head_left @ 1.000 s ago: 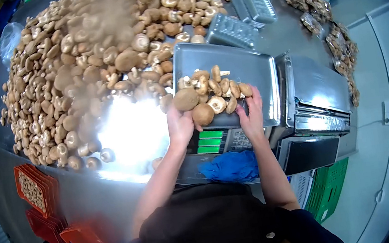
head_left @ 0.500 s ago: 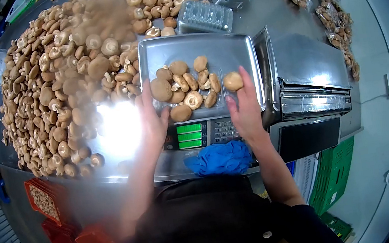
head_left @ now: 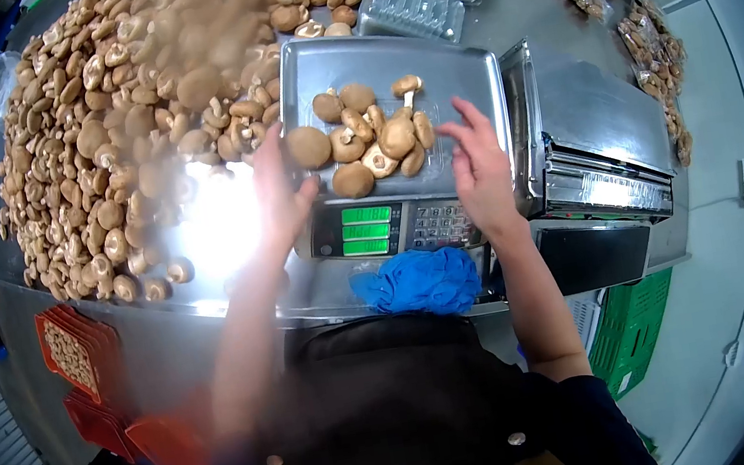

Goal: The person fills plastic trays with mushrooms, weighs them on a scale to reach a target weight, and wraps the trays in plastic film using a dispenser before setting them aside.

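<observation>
Several brown shiitake mushrooms point(head_left: 361, 138) lie grouped in a clear plastic tray point(head_left: 440, 109) on the metal pan point(head_left: 364, 51) of a weighing scale. My left hand point(head_left: 282, 193) is at the pan's left edge, thumb spread from the fingers, with its thumb tip near the lowest mushrooms. To the right of the group, my right hand point(head_left: 484, 168) hovers over the pan with its fingers apart and nothing between them. Below the pan, the scale's green display point(head_left: 365, 231) is lit beside its keypad point(head_left: 440, 222).
A big heap of shiitake mushrooms point(head_left: 80, 146) covers the table's left side. Stacked clear trays point(head_left: 411, 10) stand behind the scale. A metal wrapping machine point(head_left: 601, 121) is at the right, bagged mushrooms point(head_left: 653, 65) beyond it. Crumpled blue plastic point(head_left: 418, 281) lies in front.
My right hand has let go of a mushroom, which now sits among the others in the tray. Its fingers have drawn apart. The camera view has shifted slightly.
</observation>
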`<state>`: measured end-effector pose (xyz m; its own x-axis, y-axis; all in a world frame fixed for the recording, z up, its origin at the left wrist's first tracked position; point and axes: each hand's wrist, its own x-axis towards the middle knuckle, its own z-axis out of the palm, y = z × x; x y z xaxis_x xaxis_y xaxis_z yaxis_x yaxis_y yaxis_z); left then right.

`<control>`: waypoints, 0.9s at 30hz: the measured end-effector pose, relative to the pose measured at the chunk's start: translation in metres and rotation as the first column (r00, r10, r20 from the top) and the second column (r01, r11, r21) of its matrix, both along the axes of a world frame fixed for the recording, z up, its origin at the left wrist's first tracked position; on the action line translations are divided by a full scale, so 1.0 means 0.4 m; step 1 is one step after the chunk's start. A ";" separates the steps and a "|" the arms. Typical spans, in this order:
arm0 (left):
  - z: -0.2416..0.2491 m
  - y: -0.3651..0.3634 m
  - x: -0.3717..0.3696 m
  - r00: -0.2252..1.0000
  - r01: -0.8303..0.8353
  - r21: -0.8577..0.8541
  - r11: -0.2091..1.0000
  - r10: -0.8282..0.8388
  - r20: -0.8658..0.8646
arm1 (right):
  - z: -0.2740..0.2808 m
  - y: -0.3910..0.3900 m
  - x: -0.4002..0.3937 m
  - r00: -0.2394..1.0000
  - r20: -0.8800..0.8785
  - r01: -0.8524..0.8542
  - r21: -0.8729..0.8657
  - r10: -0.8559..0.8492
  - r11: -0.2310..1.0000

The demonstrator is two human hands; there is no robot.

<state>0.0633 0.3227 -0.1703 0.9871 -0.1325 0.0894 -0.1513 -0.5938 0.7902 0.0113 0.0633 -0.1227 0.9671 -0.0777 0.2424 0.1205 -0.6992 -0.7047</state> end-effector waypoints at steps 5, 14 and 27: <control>0.063 0.024 0.015 0.997 -0.001 -0.010 1.000 0.000 -0.082 | 0.040 0.051 -0.014 0.995 0.093 -0.036 -0.013 0.037 0.999; 0.063 0.014 0.022 0.992 0.124 0.078 0.989 -0.122 -0.023 | 0.008 0.130 0.054 0.787 -0.016 -0.531 -0.525 0.617 0.665; -0.002 0.175 -0.017 0.961 -0.256 0.032 0.966 0.251 0.120 | 0.071 0.041 0.079 0.957 0.223 -0.175 -0.068 0.186 0.982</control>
